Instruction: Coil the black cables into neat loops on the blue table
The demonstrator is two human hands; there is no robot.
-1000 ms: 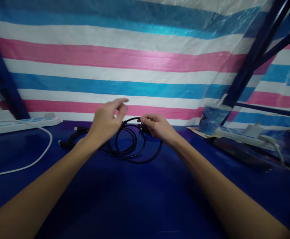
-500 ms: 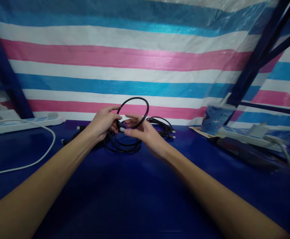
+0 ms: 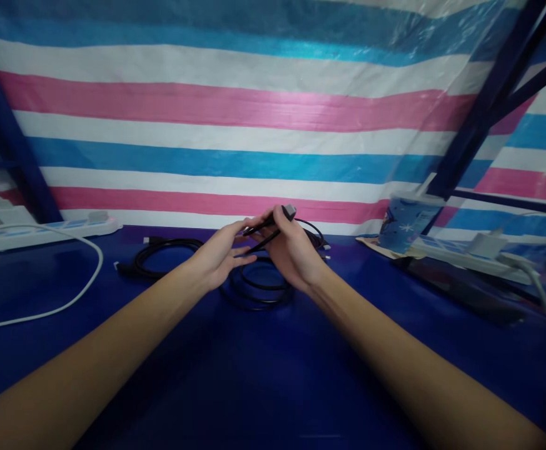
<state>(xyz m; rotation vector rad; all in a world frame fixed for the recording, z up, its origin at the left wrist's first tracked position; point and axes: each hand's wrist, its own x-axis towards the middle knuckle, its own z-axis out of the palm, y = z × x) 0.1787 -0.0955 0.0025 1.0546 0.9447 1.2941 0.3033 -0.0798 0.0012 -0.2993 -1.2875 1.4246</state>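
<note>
**Head view: plug end up, coil down on the table**

Right hand [image 3: 292, 251] is closed around the plug end of the black cable [image 3: 258, 289], holding it just above the loose coil. The coil lies on the table [image 3: 273, 381] near the middle of the far edge. Left hand [image 3: 217, 257] is open, fingertips touching the raised strand. Looks like mid-coiling to me. Next move calls for the left to grip that strand so the loops don't spring apart.
</note>
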